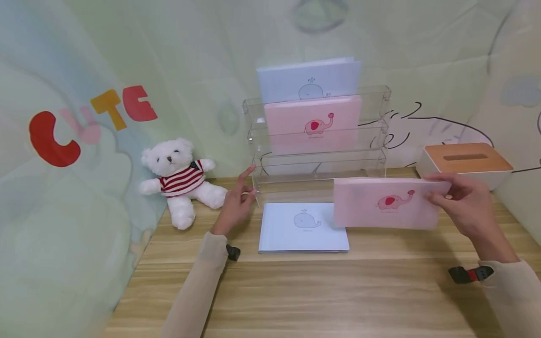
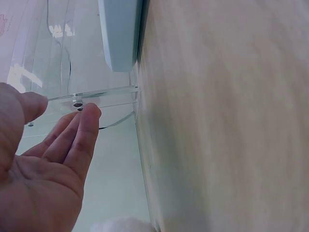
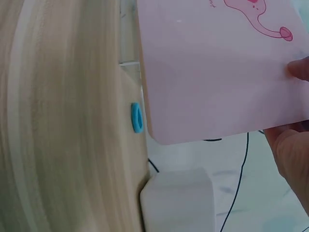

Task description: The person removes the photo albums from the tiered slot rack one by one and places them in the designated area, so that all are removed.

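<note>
My right hand [image 1: 467, 202] pinches the right end of a pink notebook [image 1: 359, 204] with an elephant on its cover. The notebook is held up in front of the clear acrylic display rack [image 1: 321, 162], overlapping a corner of the pale blue whale notebook [image 1: 279, 230] on the table in the head view. My left hand [image 1: 236, 206] grips the rack's left side panel, thumb on one side and fingers [image 2: 87, 130] on the other. On the rack's upper tiers stand another blue whale notebook [image 1: 279, 84] and, before it, a pink elephant notebook [image 1: 287, 122].
A white teddy bear [image 1: 169, 162] in a striped shirt sits left of the rack. At the right back is a white tissue box [image 1: 467, 180] with a wood-coloured lid [image 1: 486, 162]. A printed curtain [image 1: 203, 56] hangs behind the wooden table [image 1: 296, 295]. A small blue ring [image 3: 137, 117] shows in the right wrist view.
</note>
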Demonstrator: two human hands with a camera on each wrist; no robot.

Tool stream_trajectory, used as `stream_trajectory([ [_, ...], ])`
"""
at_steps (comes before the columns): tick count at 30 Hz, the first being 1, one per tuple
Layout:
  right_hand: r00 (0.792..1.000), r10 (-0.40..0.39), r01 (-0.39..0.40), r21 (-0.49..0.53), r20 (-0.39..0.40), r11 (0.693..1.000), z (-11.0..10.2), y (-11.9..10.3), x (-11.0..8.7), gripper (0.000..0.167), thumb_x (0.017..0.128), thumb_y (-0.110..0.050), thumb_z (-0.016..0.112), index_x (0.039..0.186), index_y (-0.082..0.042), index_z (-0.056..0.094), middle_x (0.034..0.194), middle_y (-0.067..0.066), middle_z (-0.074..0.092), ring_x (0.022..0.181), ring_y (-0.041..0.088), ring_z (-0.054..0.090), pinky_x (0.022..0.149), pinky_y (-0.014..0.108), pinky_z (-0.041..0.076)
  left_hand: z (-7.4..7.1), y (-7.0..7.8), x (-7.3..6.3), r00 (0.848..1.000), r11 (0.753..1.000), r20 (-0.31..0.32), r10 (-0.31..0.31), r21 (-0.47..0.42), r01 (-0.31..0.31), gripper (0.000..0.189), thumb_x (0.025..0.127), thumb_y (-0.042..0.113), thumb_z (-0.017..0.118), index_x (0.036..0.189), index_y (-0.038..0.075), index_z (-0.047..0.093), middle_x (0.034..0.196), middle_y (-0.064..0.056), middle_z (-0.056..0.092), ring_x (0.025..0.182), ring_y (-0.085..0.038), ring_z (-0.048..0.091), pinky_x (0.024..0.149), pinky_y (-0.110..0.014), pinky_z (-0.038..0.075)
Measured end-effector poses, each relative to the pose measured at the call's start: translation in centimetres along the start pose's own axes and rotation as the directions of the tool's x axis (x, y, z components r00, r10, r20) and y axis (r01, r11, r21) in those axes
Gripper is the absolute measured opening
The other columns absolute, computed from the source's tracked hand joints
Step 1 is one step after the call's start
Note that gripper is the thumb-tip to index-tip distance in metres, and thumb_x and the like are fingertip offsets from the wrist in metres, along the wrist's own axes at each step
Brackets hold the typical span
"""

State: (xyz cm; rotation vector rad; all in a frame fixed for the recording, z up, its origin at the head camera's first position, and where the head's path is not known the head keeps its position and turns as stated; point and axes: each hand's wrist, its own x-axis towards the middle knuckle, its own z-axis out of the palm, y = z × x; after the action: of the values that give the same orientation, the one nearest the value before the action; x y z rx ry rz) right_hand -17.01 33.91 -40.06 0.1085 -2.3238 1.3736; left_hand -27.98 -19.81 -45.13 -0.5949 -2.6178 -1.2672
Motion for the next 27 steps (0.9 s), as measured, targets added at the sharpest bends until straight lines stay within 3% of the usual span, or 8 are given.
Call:
stream_trajectory([
  [3, 0.999, 0.041, -0.04, -0.019, 0.015, 0.999, -0.3, 0.5, -0.2, 0.034, 0.094, -0.003, 0.08, 0.128, -0.008, 0.077, 0.085, -0.029, 0.069, 0.073, 0.004, 0.053, 0.059, 0.021, 0.041, 0.0, -0.1, 0.0, 1.0, 1.0, 0.002, 0.0, 0.001, 0.0, 0.074, 0.11, 0.012, 0.06, 0.167, 0.045, 0.026, 0.116, -0.026, 0.077, 0.052, -0.011, 0.055, 0.06, -0.027, 0.046],
  [8, 0.989, 0.131, -0.127, -0.06, 0.072, 0.99, -1.2, 1.4, -0.2, 0.034, 0.098, -0.009, 0.079, 0.132, -0.012, 0.076, 0.096, -0.035, 0.066, 0.082, 0.004, 0.054, 0.065, 0.016, 0.044, 0.1, -0.2, 0.0, 1.0, 1.0, 0.008, -0.01, 0.01, 0.01, 0.075, 0.111, 0.013, 0.059, 0.168, 0.046, 0.025, 0.117, -0.025, 0.076, 0.05, -0.007, 0.044, 0.057, -0.026, 0.042],
  [16, 0.941, 0.306, -0.266, -0.244, 0.144, 0.933, -1.7, 3.2, 0.7, 0.042, 0.105, -0.035, 0.07, 0.143, -0.016, 0.067, 0.105, -0.034, 0.056, 0.102, 0.015, 0.046, 0.072, 0.019, 0.048, -0.1, 0.0, 0.1, 1.0, 1.0, 0.007, -0.012, 0.008, 0.012, 0.075, 0.11, 0.013, 0.059, 0.167, 0.048, 0.024, 0.117, -0.024, 0.077, 0.063, -0.026, 0.067, 0.065, -0.029, 0.049],
  [20, 0.916, 0.359, -0.301, -0.284, 0.179, 0.91, -1.8, 4.4, 1.3, 0.047, 0.106, -0.039, 0.067, 0.147, -0.015, 0.063, 0.113, -0.019, 0.058, 0.109, 0.022, 0.043, 0.074, 0.021, 0.048, 0.0, -0.1, 0.1, 1.0, 1.0, 0.01, -0.01, 0.017, 0.01, 0.075, 0.111, 0.013, 0.059, 0.167, 0.048, 0.024, 0.118, -0.024, 0.077, 0.062, -0.023, 0.066, 0.065, -0.029, 0.049],
  [27, 0.852, 0.418, -0.322, -0.312, 0.316, 0.894, -1.9, 5.7, 2.6, 0.058, 0.109, -0.034, 0.064, 0.156, -0.004, 0.05, 0.144, 0.027, 0.054, 0.118, 0.035, 0.048, 0.075, 0.019, 0.052, 0.0, 0.0, -0.1, 1.0, 1.0, 0.008, -0.012, 0.024, 0.012, 0.075, 0.111, 0.014, 0.059, 0.167, 0.048, 0.023, 0.117, -0.023, 0.077, 0.054, -0.008, 0.049, 0.059, -0.027, 0.045],
])
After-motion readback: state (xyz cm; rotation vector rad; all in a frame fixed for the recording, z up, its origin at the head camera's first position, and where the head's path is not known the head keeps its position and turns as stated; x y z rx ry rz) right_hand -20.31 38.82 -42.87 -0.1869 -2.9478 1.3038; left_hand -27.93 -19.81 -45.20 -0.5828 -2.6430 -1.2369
